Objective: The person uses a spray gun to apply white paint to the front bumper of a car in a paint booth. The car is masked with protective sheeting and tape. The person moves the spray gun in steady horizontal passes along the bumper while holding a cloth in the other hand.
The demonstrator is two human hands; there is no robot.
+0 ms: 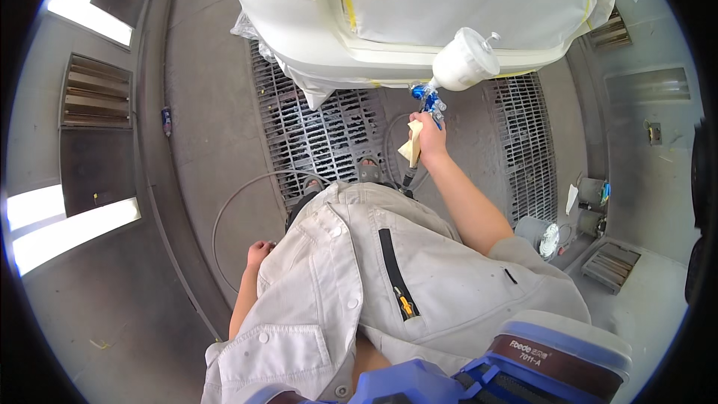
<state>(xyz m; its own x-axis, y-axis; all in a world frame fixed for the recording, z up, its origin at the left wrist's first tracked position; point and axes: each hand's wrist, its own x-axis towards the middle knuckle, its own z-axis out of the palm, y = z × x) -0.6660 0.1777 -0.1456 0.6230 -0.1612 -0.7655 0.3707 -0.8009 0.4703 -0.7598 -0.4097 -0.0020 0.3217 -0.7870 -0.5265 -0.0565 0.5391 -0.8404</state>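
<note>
My right hand (429, 137) is closed round the handle of a blue and silver spray gun (429, 99). A white paint cup (465, 60) sits tilted on top of the gun, and a pale yellow cloth or paper (410, 142) is tucked in the same hand. Just beyond the gun stands a car body (359, 52), white along its lower edge and covered above by masking film (464, 0) with yellow tape. Low at my left side, my left hand (259, 252) hangs with curled fingers; nothing shows in it.
An air hose (228, 206) loops over the floor by my feet. Metal floor gratings (318, 135) lie below the car. At the right are a metal can (535, 232) and a small slatted vent (612, 265). A small bottle-like object (167, 121) lies by the left wall.
</note>
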